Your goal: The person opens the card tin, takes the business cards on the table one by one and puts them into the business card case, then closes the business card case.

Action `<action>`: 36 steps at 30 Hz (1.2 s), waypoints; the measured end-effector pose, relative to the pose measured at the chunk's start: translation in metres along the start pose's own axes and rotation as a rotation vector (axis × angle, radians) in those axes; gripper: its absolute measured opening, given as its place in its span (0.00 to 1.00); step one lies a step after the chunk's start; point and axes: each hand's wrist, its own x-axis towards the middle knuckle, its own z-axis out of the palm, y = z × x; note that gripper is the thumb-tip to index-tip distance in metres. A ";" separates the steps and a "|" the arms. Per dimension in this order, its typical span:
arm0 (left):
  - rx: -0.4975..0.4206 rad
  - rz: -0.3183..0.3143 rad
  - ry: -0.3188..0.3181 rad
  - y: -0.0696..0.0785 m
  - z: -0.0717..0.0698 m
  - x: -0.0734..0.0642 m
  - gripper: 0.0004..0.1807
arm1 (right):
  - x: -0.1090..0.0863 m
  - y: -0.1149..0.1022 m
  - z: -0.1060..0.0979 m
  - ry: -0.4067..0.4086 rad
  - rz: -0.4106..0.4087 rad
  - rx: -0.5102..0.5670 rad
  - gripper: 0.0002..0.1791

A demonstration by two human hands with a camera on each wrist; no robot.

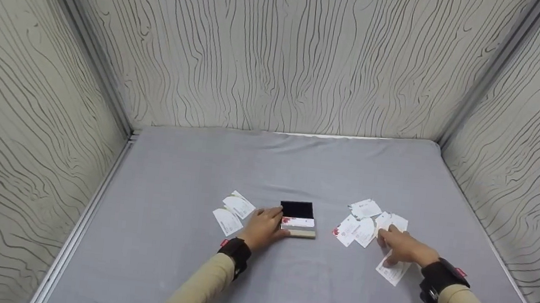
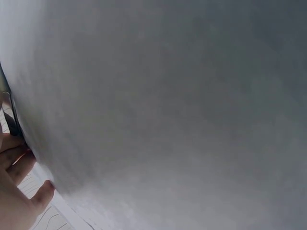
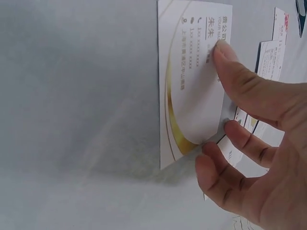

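A small card case (image 1: 306, 234) stands with its lid up, dark inside the lid, and a white card with a red flower print (image 1: 298, 222) lies in it. My left hand (image 1: 263, 227) holds the case at its left side, thumb by the front corner and fingers by the hinge. In the left wrist view the fingers show only at the edge. To the right, my right hand (image 1: 405, 248) reaches over several business cards. Its thumb touches a white business card with a gold curve (image 3: 192, 81), lying on the cloth; the other fingers bend near its edge.
Several overlapping white cards (image 1: 363, 230) lie left of my right hand. Two more white cards (image 1: 228, 222) lie left of my left hand. Grey cloth (image 1: 273, 172) covers the table, with wood-patterned panels (image 1: 280, 52) behind and at both sides.
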 end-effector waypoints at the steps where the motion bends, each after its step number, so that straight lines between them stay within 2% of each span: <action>1: -0.003 -0.004 -0.005 0.000 0.000 0.000 0.32 | 0.000 0.001 0.000 0.003 -0.002 -0.001 0.26; 8: -0.014 -0.048 -0.078 0.003 -0.004 0.001 0.31 | -0.002 -0.001 -0.002 -0.016 0.039 0.024 0.26; 13: -0.006 -0.060 -0.097 0.002 -0.003 0.002 0.33 | -0.004 -0.002 -0.008 -0.003 0.006 0.029 0.24; 18: 0.006 -0.051 -0.086 0.003 -0.005 0.002 0.33 | -0.005 0.001 -0.011 -0.005 -0.045 0.008 0.19; 25: 0.025 -0.063 -0.092 0.004 -0.003 0.002 0.33 | -0.004 0.007 -0.016 -0.005 -0.169 0.019 0.08; 29: 0.035 -0.062 -0.078 0.003 0.001 0.001 0.33 | -0.002 0.009 -0.021 0.005 -0.213 0.007 0.08; 36: 0.024 -0.071 -0.094 0.003 0.000 0.002 0.33 | 0.003 0.006 -0.028 0.050 -0.294 -0.013 0.09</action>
